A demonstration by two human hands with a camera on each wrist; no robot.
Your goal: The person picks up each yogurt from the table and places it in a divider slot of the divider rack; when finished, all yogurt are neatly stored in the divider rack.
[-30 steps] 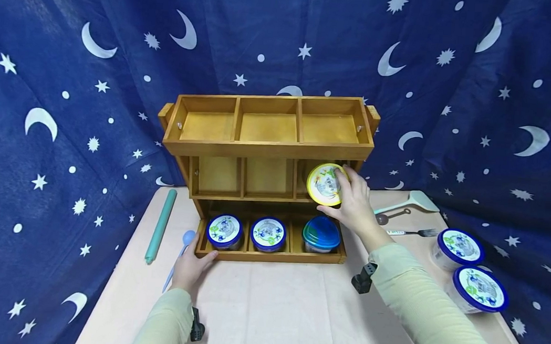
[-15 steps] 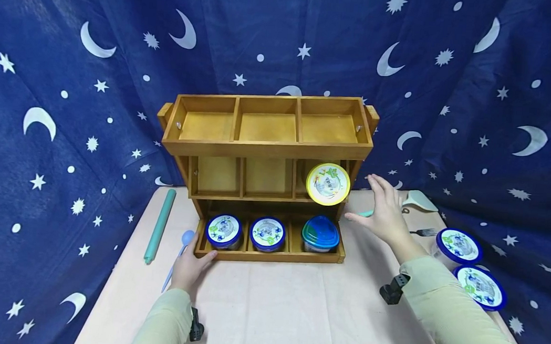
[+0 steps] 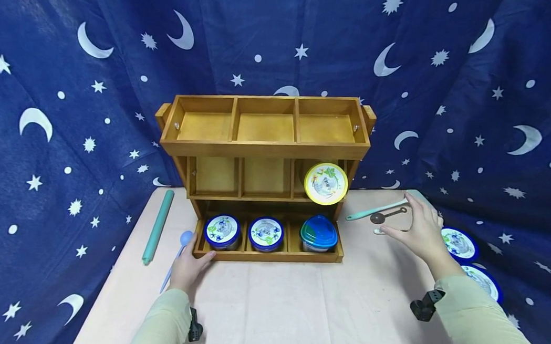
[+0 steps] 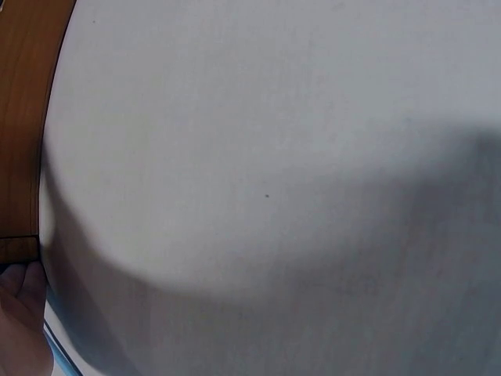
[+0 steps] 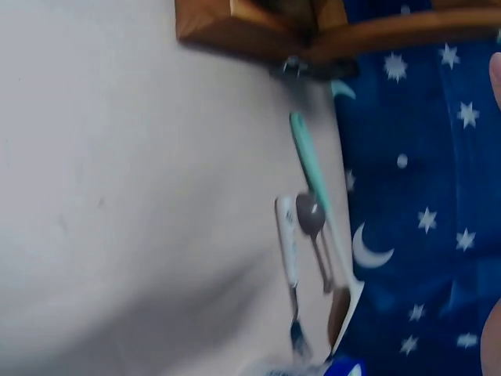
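Note:
A three-tier wooden rack with divided trays stands mid-table. My left hand holds its lower left front corner, thumb along the front edge and fingers at the side. In the left wrist view the hand shows only at the lower left. Two blue-lidded tubs and a tub with a plain blue lid fill the bottom tray. A yellow-lidded tub sits in the middle tray's right compartment. Holding nothing, my right hand hovers with spread fingers over the utensils, partly hiding a white-handled fork.
Beneath the right hand lie a turquoise-handled turner and a brown measuring spoon. Two more blue-lidded tubs stand at the right edge. On the left are a teal rolling pin and a blue spoon.
My right hand has let go of the yellow-lidded tub, leaving it in the middle tray, and has moved right over the utensils. The left hand stays at the rack's corner.

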